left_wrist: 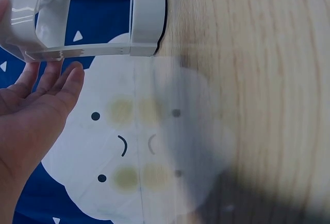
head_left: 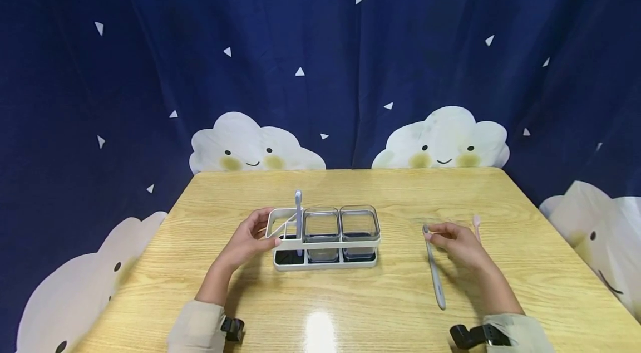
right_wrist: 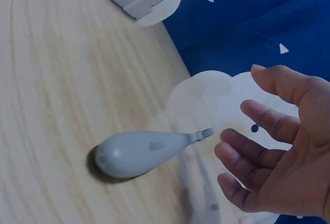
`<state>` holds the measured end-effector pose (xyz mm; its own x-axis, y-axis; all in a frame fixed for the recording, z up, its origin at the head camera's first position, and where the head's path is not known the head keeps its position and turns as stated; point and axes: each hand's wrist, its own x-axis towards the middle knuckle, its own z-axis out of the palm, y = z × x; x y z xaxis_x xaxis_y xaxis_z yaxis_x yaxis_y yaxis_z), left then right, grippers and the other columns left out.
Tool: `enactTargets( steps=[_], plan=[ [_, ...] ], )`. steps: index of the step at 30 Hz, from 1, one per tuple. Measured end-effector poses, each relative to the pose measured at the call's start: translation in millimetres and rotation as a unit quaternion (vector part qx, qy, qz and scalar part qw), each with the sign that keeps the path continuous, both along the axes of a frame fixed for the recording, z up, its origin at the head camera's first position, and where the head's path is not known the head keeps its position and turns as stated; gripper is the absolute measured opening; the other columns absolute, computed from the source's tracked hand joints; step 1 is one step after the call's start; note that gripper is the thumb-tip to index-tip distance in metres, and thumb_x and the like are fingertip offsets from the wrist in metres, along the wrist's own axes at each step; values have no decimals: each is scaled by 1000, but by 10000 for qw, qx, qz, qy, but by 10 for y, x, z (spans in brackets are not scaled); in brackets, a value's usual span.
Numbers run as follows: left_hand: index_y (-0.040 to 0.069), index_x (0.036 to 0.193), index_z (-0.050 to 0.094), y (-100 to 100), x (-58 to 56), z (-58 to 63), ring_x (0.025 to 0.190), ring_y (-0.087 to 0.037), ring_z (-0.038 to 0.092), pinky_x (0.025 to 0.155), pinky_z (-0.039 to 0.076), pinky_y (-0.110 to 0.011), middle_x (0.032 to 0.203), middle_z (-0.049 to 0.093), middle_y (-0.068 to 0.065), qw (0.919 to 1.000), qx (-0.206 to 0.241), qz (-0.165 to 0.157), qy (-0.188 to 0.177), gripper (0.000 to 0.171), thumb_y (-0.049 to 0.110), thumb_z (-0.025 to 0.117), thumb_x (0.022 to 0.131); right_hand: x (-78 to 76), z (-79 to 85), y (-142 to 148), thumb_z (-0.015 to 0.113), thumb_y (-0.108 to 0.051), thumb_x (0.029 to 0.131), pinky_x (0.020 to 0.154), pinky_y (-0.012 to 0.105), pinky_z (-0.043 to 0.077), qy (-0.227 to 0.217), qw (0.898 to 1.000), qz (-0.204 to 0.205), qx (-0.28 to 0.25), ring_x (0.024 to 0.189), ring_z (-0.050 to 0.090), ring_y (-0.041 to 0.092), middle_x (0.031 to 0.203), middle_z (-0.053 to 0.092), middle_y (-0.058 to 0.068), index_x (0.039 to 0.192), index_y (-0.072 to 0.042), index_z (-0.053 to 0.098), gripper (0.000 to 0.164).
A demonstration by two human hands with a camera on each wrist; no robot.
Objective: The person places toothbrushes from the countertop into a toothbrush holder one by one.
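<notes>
A white toothbrush holder (head_left: pixel 333 244) stands left of the table's middle, with two clear cups (head_left: pixel 321 225) in it and a toothbrush (head_left: pixel 299 214) upright in one of its narrow slots. My left hand (head_left: pixel 246 240) grips the holder's left end, thumb on the front rail and fingers round the side; the left wrist view shows the fingertips against the holder (left_wrist: pixel 147 15). To the right, a grey toothbrush (head_left: pixel 434 275) lies on the table. Beside its bristle head is my right hand (head_left: pixel 460 244), fingers loosely spread, apart from the grey toothbrush (right_wrist: pixel 142 152) in the right wrist view.
A pink toothbrush (head_left: pixel 476 224) lies just beyond the right hand, partly hidden by it. The wooden table (head_left: pixel 380 308) ends at a dark blue curtain (head_left: pixel 280 102) with white clouds, which hangs behind and along both sides.
</notes>
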<state>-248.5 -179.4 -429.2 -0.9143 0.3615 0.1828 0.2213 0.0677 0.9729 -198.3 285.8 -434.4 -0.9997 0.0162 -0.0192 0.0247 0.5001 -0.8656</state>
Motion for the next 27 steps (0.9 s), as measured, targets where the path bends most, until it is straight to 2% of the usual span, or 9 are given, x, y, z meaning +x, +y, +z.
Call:
enactTargets(
  steps=[5,10,12,19,27],
  plan=[
    [-3,134,38,-4,0,6,119,-47,38,102,30,-46,128,44,-29,10000,-13,22,-7,70,-1,74,74,-10,-73,10,62,-32,90,77,40,45,-247,9990,-58,-357,94,55,20,111,59,16,125,6,50,54],
    [-2,134,38,-1,-1,8,120,-46,38,103,30,-45,128,43,-29,10000,-42,33,-58,70,-1,74,74,-17,-149,37,60,-30,91,86,47,44,-266,9983,-75,-505,99,56,26,115,57,20,126,8,48,53],
    [-2,134,39,-5,-3,5,120,-46,38,103,30,-46,129,43,-28,9999,-53,49,-77,70,-1,74,74,-25,-180,42,60,-30,92,86,46,44,-263,9982,-107,-535,99,56,26,117,56,21,126,8,48,53],
    [-2,134,39,-22,-16,5,120,-47,37,104,28,-47,128,42,-30,9999,-52,39,-92,70,-1,75,73,-49,-269,27,60,-31,91,79,36,43,-272,9982,-345,-398,96,54,21,117,56,20,125,7,50,52],
    [-3,133,39,-7,0,10,120,-47,38,103,30,-47,128,42,-30,10000,-36,19,-72,70,-2,74,74,6,-245,-57,59,-31,92,86,50,43,-435,9958,-803,-88,106,50,39,118,55,25,123,8,52,51]
  ],
)
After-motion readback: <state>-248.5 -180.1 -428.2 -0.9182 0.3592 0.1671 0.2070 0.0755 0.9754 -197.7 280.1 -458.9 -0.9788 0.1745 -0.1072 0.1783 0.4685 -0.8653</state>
